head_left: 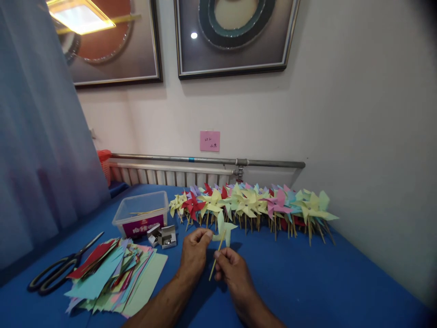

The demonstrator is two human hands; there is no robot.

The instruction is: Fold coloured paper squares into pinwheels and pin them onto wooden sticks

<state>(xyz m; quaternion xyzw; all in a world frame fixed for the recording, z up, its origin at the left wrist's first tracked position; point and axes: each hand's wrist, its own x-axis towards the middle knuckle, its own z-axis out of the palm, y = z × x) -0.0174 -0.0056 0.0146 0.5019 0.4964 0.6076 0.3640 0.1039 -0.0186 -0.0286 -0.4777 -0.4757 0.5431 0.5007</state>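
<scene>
My right hand (232, 269) pinches a thin wooden stick (217, 255) that carries a pale green paper pinwheel (224, 228) at its top. My left hand (194, 253) holds its fingertips against the pinwheel's centre, at the top of the stick. Both hands hover just above the blue table (307, 278), in front of a long row of finished pinwheels (252, 204) in yellow, red, pink, green and blue.
A stack of coloured paper squares (114, 275) lies at the left, with black scissors (58, 271) beside it. A clear plastic box (141, 214) holds sticks, and small open pin boxes (163, 236) sit next to it. A radiator and pipe (205, 161) run along the wall.
</scene>
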